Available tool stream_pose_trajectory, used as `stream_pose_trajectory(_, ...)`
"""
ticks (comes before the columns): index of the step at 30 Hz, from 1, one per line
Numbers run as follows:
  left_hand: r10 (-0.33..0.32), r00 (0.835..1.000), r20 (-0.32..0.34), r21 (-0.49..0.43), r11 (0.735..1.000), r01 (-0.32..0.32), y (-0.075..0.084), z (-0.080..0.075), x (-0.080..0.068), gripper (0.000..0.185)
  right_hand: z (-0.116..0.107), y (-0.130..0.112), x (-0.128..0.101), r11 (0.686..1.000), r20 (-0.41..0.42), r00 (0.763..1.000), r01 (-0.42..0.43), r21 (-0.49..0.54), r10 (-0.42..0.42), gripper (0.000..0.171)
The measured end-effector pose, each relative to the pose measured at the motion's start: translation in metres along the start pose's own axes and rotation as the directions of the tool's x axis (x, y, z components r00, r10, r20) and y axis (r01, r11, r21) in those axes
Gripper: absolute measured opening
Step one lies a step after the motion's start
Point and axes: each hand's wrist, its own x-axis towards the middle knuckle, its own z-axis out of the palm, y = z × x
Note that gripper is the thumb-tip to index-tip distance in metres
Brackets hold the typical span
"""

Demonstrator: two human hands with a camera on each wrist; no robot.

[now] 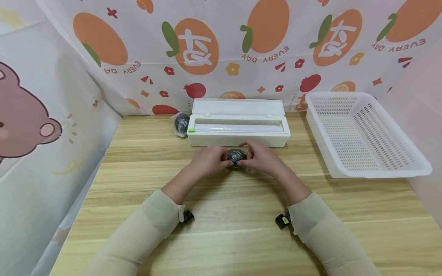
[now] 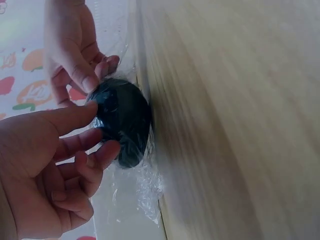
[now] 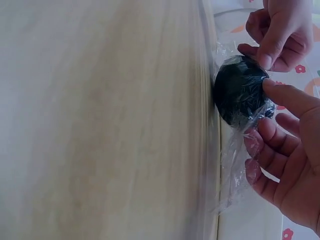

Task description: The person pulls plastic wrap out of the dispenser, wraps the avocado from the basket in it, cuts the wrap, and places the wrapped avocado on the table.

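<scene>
A dark round ball (image 1: pixel 236 155) wrapped in clear cling film (image 2: pixel 145 190) rests on the wooden table (image 1: pixel 221 230), just in front of the white film dispenser box (image 1: pixel 238 130). My left hand (image 1: pixel 226 161) holds the ball from the left, thumb on top and fingers curled under its side. My right hand (image 1: pixel 244 161) pinches it from the right. In the left wrist view, the left hand (image 2: pixel 102 127) and right hand (image 2: pixel 97 75) both touch the ball (image 2: pixel 124 127). In the right wrist view, loose film (image 3: pixel 232 160) trails from the ball (image 3: pixel 240 90) beside my right hand (image 3: pixel 264 107).
The dispenser box stands with its lid open, a roll of film inside. A second film-wrapped dark ball (image 1: pixel 181 123) lies at its left end. A white perforated basket (image 1: pixel 362 168) sits at the right. Patterned sheets wall in the back and sides.
</scene>
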Motion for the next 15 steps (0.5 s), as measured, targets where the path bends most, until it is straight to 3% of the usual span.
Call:
stream_pose_trajectory(3, 0.009, 0.998, 0.061, -0.07, 0.998, -0.004, -0.003, -0.005, -0.002, 0.026, 0.0, 0.0, 0.001, 1.0, 0.026, 1.0, 0.008, -0.023, -0.007, 0.052)
stream_pose_trajectory(6, -0.001, 0.993, 0.115, -0.193, 0.981, 0.023, -0.004, -0.015, -0.004, 0.021, -0.001, -0.001, 0.002, 0.999, 0.042, 0.999, 0.016, -0.045, -0.015, 0.047)
stream_pose_trajectory(10, 0.001, 1.0, 0.028, -0.316, 0.949, 0.008, -0.003, -0.028, -0.002, 0.012, -0.002, -0.002, 0.002, 0.998, 0.039, 0.999, 0.011, -0.054, -0.009, 0.045)
stream_pose_trajectory(13, 0.021, 0.997, -0.069, -0.295, 0.955, -0.04, -0.002, -0.031, 0.005, 0.016, -0.002, -0.002, 0.003, 0.997, 0.024, 1.0, 0.019, -0.07, -0.017, 0.046)
stream_pose_trajectory(15, 0.032, 0.997, -0.066, -0.259, 0.965, -0.048, -0.004, -0.029, 0.01, 0.021, -0.002, -0.003, 0.003, 0.995, 0.014, 1.0, 0.027, -0.097, -0.026, 0.048)
